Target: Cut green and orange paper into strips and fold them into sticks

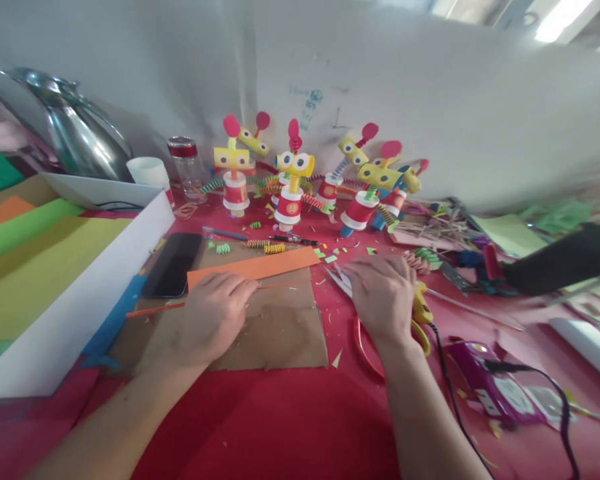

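My left hand (pixel 217 312) lies low over the cardboard mat (pixel 275 333), its fingers closed on a thin orange paper strip (pixel 156 309) that sticks out on both sides. Just beyond the fingertips a wider orange paper strip (pixel 265 265) lies across the mat. To the right, my right hand (pixel 384 290) is curled over a pair of scissors (pixel 360 343). The blades point away to the left and one red handle shows below the palm. The middle of the scissors and my fingertips are partly hidden. A yellow glue gun (pixel 421 310) lies beside this hand.
Several paper-cup robot figures (pixel 289 207) stand by the wall. At left are a white box (pixel 80 293) of coloured paper, a phone (pixel 174 265), a steel jug (pixel 80 130) and a glass bottle (pixel 186 167). A purple device (pixel 497 383) with a black cord lies right, near scattered scraps.
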The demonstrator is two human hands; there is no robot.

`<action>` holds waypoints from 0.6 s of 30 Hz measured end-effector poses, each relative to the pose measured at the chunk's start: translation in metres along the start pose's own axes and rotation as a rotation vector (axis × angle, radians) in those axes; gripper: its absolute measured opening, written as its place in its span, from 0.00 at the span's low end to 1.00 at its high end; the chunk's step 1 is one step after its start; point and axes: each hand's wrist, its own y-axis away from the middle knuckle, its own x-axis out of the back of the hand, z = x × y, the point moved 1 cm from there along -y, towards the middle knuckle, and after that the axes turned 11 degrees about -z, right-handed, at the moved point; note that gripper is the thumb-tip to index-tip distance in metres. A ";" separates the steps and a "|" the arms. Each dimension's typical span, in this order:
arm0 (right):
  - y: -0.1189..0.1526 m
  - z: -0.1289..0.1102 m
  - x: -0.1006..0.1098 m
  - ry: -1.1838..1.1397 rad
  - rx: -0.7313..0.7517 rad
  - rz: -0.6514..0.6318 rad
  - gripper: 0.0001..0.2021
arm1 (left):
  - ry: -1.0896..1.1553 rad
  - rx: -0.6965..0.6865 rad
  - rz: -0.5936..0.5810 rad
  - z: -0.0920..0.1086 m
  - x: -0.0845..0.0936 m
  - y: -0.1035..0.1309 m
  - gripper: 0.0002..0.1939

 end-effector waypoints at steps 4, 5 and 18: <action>0.006 -0.036 -0.011 -0.119 0.173 -0.159 0.10 | 0.022 -0.103 -0.051 0.010 0.003 -0.002 0.12; 0.008 -0.045 -0.014 -0.138 0.236 -0.195 0.07 | 0.041 -0.138 -0.083 0.012 0.004 -0.003 0.12; 0.003 0.008 -0.010 -0.067 0.002 -0.006 0.08 | 0.026 0.078 -0.227 -0.046 0.009 0.003 0.11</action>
